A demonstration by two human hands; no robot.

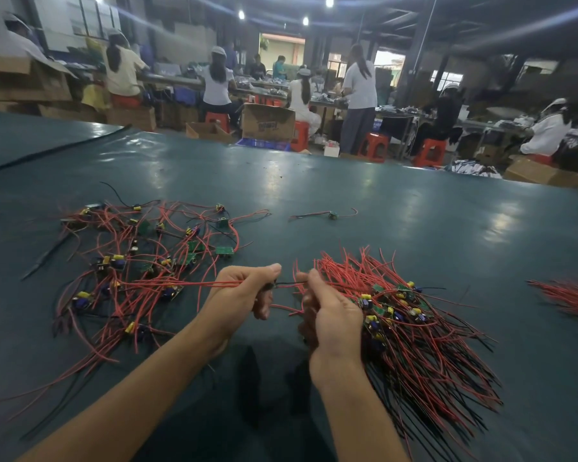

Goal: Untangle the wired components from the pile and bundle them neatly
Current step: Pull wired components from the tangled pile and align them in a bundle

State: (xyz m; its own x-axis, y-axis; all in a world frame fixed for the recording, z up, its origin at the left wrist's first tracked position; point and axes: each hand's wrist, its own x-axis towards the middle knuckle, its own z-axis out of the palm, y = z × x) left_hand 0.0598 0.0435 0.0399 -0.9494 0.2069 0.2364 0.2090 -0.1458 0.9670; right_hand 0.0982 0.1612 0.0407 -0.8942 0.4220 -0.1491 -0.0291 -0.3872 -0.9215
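Observation:
A tangled pile [137, 261] of small circuit boards with red and black wires lies on the left of the dark green table [347, 201]. My left hand [244, 295] grips a few red wires that stretch left into that pile. My right hand [331, 315] pinches the same strand close by, a black wire running between the two hands. A gathered bundle [414, 331] of boards with wires fanned out lies just right of my right hand and touches it.
One loose wired board [331, 214] lies alone at mid-table. More red wires [571, 298] lie at the right edge. A black cable [50, 153] runs across the far left. Beyond the table's far edge sit several workers, cardboard boxes and red stools.

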